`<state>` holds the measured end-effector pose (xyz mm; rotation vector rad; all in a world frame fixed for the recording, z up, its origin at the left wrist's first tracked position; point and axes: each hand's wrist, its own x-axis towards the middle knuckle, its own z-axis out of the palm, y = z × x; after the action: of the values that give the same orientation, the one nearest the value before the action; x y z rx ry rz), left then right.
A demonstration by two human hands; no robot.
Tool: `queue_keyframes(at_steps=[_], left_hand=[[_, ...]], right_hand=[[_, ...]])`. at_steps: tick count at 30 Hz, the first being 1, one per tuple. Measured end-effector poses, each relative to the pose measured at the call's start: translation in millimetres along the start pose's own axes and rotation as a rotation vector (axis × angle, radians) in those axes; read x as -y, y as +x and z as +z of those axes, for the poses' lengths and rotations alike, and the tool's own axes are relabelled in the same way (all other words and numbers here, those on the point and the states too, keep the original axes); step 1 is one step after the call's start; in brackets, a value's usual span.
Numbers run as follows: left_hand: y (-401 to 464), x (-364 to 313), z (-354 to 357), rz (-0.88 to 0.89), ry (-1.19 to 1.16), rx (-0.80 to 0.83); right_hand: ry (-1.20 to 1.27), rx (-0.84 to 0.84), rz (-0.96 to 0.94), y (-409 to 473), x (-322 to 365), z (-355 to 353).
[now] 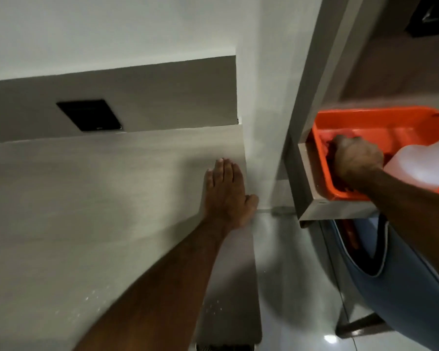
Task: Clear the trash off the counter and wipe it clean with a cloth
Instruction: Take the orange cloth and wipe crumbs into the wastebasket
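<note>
Left hand [224, 193] lay flat, fingers spread open, on the surface [86, 198]; right hand [356, 158] was fisted inside orange tray [380, 122], contents unclear.

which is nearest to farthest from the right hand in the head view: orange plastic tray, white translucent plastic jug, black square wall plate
From the right hand:
1. Orange plastic tray, hand is inside it.
2. White translucent plastic jug, just right of the hand.
3. Black square wall plate, far left.

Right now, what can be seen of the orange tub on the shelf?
The orange tub looks like glossy moulded plastic, rectangular with rounded corners and a raised rim. It sits level on a grey shelf, its right side cut off by the frame edge. The right hand reaches inside, closed over something reddish that is blurred. A translucent white container lies in it too.
</note>
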<state>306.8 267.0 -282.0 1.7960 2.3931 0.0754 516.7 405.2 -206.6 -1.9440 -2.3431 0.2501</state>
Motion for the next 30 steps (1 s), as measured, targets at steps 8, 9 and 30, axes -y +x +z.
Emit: queue_keyframes(at_steps=[8,9,30], left_hand=[[-68.5,-20.3,-83.9,-0.129,-0.742,-0.104],[-102.3,-23.8,-86.1,-0.07,-0.772,-0.248],[-371.5,100.6,410.4,-0.728,-0.302,0.496]], right_hand=[[0.43,-0.615,-0.223,-156.2,9.5,-29.0],[0.54,-0.603,-0.18,-189.9,11.2,-18.1],[0.519,0.324,0.39,-437.0,-2.3,477.4]])
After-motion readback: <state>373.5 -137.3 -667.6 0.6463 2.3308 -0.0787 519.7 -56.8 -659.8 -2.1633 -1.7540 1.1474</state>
